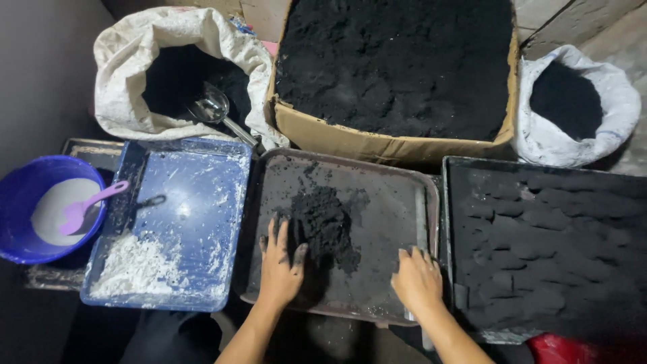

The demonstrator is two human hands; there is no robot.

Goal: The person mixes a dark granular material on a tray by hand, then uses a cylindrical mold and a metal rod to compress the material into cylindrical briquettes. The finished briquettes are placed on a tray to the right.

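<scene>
A heap of black powder (325, 224) lies on a dark metal tray (384, 202) in the middle. My left hand (280, 263) rests flat on the tray, fingers spread, touching the left side of the heap. Close to the tray's front right corner, my right hand (418, 280) rests palm down with its fingers bent on the tray surface. Neither hand grips anything. Both hands are smeared with black dust.
A blue tray (195, 195) with white powder sits left. A blue bowl (20, 195) holds white powder and a purple spoon (84, 205). Behind stand a sack (121, 74) with a metal scoop (212, 108), a cardboard box (377, 141) of black powder and a white sack (606, 101). A black tray (546, 236) lies right.
</scene>
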